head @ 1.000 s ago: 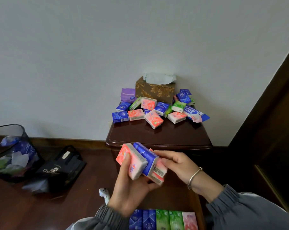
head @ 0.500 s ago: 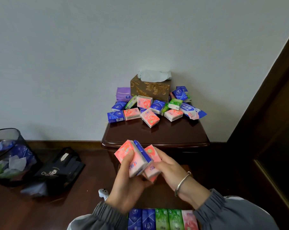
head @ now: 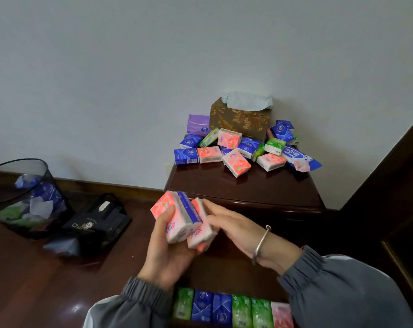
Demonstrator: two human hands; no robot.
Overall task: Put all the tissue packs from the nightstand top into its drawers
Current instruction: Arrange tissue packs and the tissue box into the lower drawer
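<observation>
1. While my L hand (head: 163,252) grips three wrapped tissue packs (head: 184,218) (pink, blue, pink), curled round them, my R hand (head: 234,228) presses near-straight fingers (head: 218,210) on their right side.
2. They're held just in front of the dark wooden nightstand surface (head: 260,188); more packs (head: 236,162) are heaped at its back.

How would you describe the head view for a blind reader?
A left hand grips three tissue packs, two pink and one blue, while the right hand presses against them. More packs lie piled on the dark nightstand beside a gold tissue box; a row of packs lines the open drawer below.
</observation>
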